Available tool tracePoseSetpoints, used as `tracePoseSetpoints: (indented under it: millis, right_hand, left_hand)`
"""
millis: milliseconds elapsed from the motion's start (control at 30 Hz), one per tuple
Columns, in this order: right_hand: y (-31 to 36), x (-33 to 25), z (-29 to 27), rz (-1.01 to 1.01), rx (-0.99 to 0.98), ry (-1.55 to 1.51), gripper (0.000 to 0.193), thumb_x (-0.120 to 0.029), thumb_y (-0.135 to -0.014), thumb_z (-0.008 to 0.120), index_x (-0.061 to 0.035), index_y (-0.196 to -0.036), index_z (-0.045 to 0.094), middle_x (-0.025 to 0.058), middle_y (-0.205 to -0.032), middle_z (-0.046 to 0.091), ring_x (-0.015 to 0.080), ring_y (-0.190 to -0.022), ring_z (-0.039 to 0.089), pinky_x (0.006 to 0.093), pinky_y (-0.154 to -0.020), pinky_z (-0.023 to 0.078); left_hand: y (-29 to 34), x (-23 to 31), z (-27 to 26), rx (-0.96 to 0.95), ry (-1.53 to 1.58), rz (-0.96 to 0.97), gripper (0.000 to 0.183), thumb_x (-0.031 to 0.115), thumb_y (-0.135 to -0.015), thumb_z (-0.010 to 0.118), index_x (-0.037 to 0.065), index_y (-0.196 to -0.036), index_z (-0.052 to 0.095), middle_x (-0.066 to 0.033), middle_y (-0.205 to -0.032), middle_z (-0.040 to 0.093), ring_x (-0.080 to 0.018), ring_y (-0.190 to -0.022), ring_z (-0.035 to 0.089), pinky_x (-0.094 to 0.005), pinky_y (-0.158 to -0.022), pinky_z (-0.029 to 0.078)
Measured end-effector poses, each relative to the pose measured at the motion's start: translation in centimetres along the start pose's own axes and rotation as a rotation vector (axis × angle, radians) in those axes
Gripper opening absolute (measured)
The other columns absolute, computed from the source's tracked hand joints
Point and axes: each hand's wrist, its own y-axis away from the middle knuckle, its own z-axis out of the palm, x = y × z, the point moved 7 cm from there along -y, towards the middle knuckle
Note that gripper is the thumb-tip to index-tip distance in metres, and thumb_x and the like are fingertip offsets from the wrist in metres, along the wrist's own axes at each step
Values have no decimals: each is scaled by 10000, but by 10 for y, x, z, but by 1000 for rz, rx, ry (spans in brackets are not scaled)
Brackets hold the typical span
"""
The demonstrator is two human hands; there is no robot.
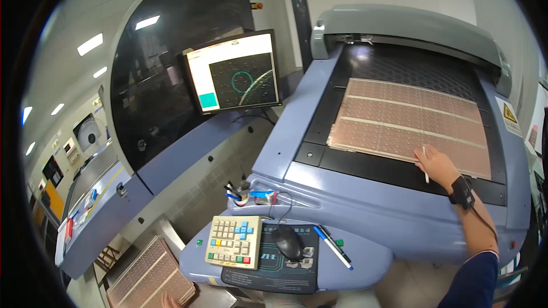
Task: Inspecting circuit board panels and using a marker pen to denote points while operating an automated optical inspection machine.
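Observation:
A large copper-coloured circuit board panel point(399, 117) with pale stripes lies on the black bed of a blue-grey machine. Over its near edge, my right hand point(438, 166) is closed round a thin white stick point(426, 174), perhaps a pen; its exact kind cannot be made out. A black band with a cable is strapped to that wrist. At the bottom left, my left hand point(168, 301) touches a stack of similar panels point(149, 276). Its fingers look stretched out on the top panel, and the rest is cut off by the picture's lower edge.
On the machine's front shelf are a keypad point(234, 242), a black mouse point(287, 243) on a mat, two markers point(334, 247) and a pen holder point(237, 195). A lit monitor point(234, 72) stands left of the bed. A grey gantry point(411, 28) spans its far end.

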Motion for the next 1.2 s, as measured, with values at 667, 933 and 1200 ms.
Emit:
tracePoseSetpoints:
  millis: [667, 933, 1200]
  right_hand:
    - [-26, 41, -195, 25, 917, -35, 202, -48, -893, 636, -82, -1083, 695, 166, -1016, 713, 288, -826, 692, 343, -750, 559]
    - [112, 150, -234, 562, 1477, -875, 310, -229, -983, 645, -51, -1235, 614, 40, -1100, 628, 105, -982, 571, 291, -764, 493]
    - [108, 123, -76, 701, 1407, -1627, 190, -156, -991, 605, -63, -1135, 523, 63, -1080, 610, 187, -1020, 624, 377, -865, 551]
  left_hand:
    - [-33, 418, -185, -8, 649, 890, 419, -24, -838, 557, 10, -1248, 635, -206, -1377, 563, -361, -1312, 515, -442, -1097, 379]
    - [14, 562, -153, -282, 846, 1255, 447, -104, -737, 613, 28, -1156, 694, -188, -1312, 608, -379, -1270, 547, -438, -1063, 425]
    - [71, 702, -108, -191, 1026, 1504, 503, 43, -860, 669, 122, -1349, 578, -129, -1449, 500, -367, -1347, 455, -504, -1099, 378]
